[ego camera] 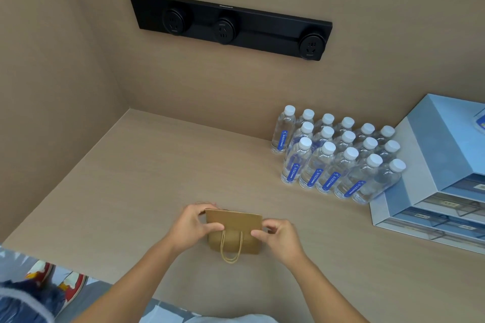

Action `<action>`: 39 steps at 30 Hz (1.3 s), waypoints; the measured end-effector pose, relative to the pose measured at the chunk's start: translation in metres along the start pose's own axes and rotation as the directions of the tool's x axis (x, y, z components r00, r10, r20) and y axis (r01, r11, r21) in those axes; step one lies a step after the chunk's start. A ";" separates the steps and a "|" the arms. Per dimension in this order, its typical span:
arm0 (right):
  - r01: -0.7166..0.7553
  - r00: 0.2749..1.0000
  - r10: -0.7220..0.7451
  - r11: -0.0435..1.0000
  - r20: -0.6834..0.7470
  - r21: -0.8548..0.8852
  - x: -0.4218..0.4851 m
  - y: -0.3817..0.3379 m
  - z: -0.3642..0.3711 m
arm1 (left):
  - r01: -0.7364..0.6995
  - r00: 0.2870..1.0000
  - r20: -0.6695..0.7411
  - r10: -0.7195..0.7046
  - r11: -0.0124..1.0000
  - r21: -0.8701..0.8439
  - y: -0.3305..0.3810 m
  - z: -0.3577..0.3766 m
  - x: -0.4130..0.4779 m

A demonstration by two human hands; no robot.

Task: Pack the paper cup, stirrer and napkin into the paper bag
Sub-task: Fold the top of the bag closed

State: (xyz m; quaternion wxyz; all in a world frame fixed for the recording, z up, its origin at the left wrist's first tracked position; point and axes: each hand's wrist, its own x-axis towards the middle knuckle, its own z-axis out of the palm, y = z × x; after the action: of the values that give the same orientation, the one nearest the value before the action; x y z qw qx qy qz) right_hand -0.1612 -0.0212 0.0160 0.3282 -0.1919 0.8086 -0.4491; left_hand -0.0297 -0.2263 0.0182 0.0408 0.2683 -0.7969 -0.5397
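Observation:
A small brown paper bag [235,223] stands on the beige counter [131,191] close to its front edge, its top edge closed flat and a twine handle hanging down its near face. My left hand [193,225] pinches the bag's upper left corner. My right hand [278,235] pinches its upper right corner. No paper cup, stirrer or napkin shows anywhere; the inside of the bag is hidden.
Several water bottles [338,155] with white caps stand in rows at the right. A blue set of small drawers [433,178] sits beyond them at the right edge. A black socket strip [231,25] hangs on the back wall. Side wall at left.

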 end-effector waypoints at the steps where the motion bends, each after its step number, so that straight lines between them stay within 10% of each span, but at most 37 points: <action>1: -0.007 1.000 0.006 0.998 0.022 0.067 -0.002 0.001 0.002 | 0.042 0.999 0.016 -0.040 0.995 -0.095 -0.003 0.004 -0.002; 11: -0.279 0.933 0.077 0.770 0.351 0.574 -0.002 0.009 0.008 | 0.209 0.978 0.094 -0.186 0.852 -0.480 -0.001 0.024 -0.017; 39: -0.121 0.982 0.187 0.766 -0.038 0.632 0.184 -0.162 0.026 | 0.200 0.962 0.261 -0.079 0.855 -0.478 0.065 -0.120 0.216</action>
State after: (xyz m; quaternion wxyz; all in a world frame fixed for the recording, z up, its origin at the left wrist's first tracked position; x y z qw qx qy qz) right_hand -0.2715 -0.2325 0.0781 0.3688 0.0175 0.6415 -0.6725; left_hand -0.1966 -0.4109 0.0762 -0.0241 0.2409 -0.6074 -0.7566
